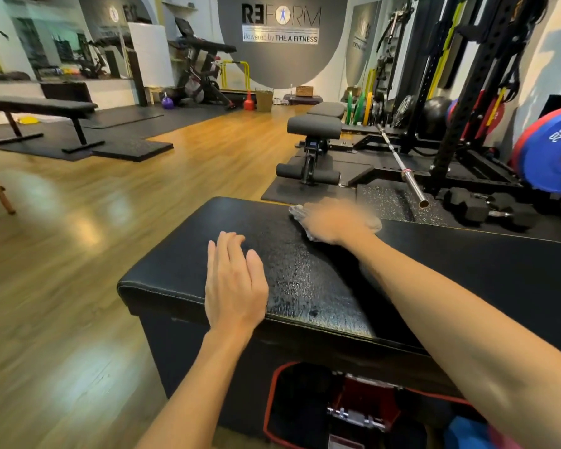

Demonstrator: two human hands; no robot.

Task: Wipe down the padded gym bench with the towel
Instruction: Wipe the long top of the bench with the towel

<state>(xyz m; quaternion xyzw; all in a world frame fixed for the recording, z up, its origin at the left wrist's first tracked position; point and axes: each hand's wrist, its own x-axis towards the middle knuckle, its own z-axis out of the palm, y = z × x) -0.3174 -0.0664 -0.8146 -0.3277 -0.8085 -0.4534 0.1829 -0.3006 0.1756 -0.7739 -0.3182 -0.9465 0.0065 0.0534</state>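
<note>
Black padded desk [188,254] runs with its long axis from the near-left corner away to the right. Towel [300,212] lies bunched at the far edge, under the right hand [334,222]. Motion blur hides the right fingers; whether they are curled round the towel or pressing flat on it cannot be told. Left hand [234,283] rests flat on the near-left pad, fingers straight and close together, holding nothing. A wet sheen covers the strip between the hands. The right hand is nearer the towel; unwiped pad appears to extend rightward along the long axis.
</note>
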